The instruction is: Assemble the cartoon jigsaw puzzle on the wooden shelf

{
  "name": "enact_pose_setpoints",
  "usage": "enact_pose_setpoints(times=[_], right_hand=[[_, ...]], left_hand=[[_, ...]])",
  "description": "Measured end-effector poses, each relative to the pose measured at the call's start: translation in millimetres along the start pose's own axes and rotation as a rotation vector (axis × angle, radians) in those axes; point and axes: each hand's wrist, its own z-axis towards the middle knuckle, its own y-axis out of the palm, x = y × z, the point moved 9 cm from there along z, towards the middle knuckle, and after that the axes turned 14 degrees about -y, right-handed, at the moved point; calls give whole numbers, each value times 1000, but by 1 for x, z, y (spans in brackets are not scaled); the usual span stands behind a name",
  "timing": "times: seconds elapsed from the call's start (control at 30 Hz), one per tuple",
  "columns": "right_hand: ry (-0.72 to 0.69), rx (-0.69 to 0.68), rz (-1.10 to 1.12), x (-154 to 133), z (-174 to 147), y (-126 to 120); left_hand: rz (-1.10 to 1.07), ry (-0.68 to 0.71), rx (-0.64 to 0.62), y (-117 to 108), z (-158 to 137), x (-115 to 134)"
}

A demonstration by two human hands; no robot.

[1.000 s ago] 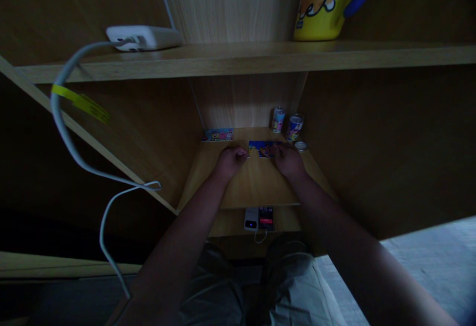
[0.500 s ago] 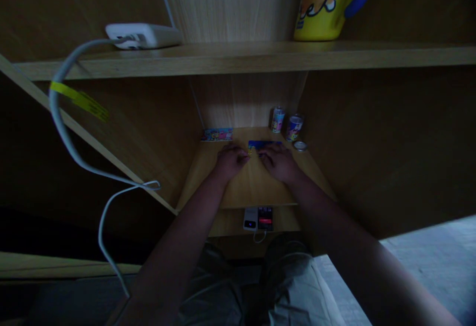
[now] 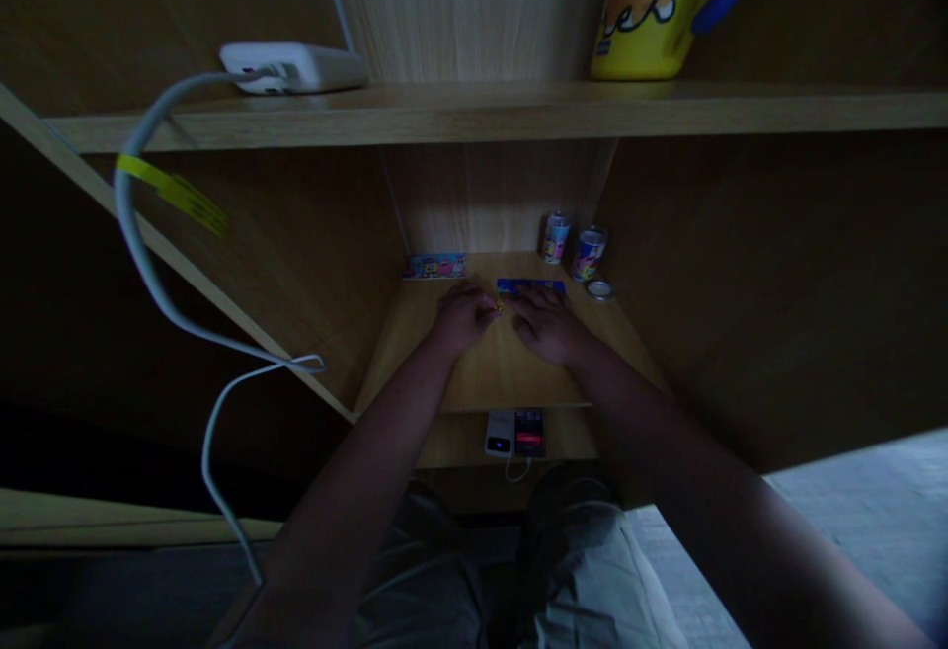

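In the head view, my left hand (image 3: 464, 318) rests over the lower shelf board, its thumb and fingers pinched on a small yellow piece (image 3: 499, 306) too small to make out further. My right hand (image 3: 546, 323) lies to the right of it, fingers stretched out and fairly flat, tips near the yellow piece. Just beyond the right fingers is a flat blue printed strip (image 3: 533, 285), partly covered by them. Whether those fingers press on the strip, I cannot tell.
A colourful printed card (image 3: 435, 267) lies at the back left. Two printed cans (image 3: 555, 238) stand at the back right near a round lid (image 3: 599, 289). Above, a shelf (image 3: 474, 121) bears a white charger (image 3: 296, 68) with a hanging cable, and a yellow mug (image 3: 641, 37). A phone (image 3: 528, 434) lies below.
My right hand's fingers have straightened and spread, and more of the blue strip shows. The left hand keeps its pinch on the yellow piece. The view has shifted slightly.
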Motion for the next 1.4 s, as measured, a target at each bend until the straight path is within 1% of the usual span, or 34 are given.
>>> enact_pose_setpoints(times=[0.17, 0.47, 0.67, 0.8, 0.93, 1.1, 1.23, 1.33, 1.4], right_hand=[[-2, -2, 3, 0, 1, 0], [-17, 65, 2, -1, 1, -4], [-8, 74, 23, 3, 1, 0], [-10, 72, 28, 3, 1, -1], [6, 80, 32, 3, 1, -3], [-15, 65, 33, 1, 1, -2], [-13, 54, 24, 1, 1, -1], [-11, 46, 12, 1, 2, -1], [21, 54, -1, 2, 2, -3]], left_hand=[[19, -15, -11, 4, 5, 0], [26, 17, -17, 6, 6, 4], [13, 3, -5, 8, 6, 2], [42, 7, 10, 7, 5, 4], [25, 10, 7, 5, 5, 5], [18, -5, 12, 5, 5, 4], [59, -7, -1, 7, 3, 5], [111, 25, -29, 10, 1, 10], [144, 53, -55, 13, -2, 14]])
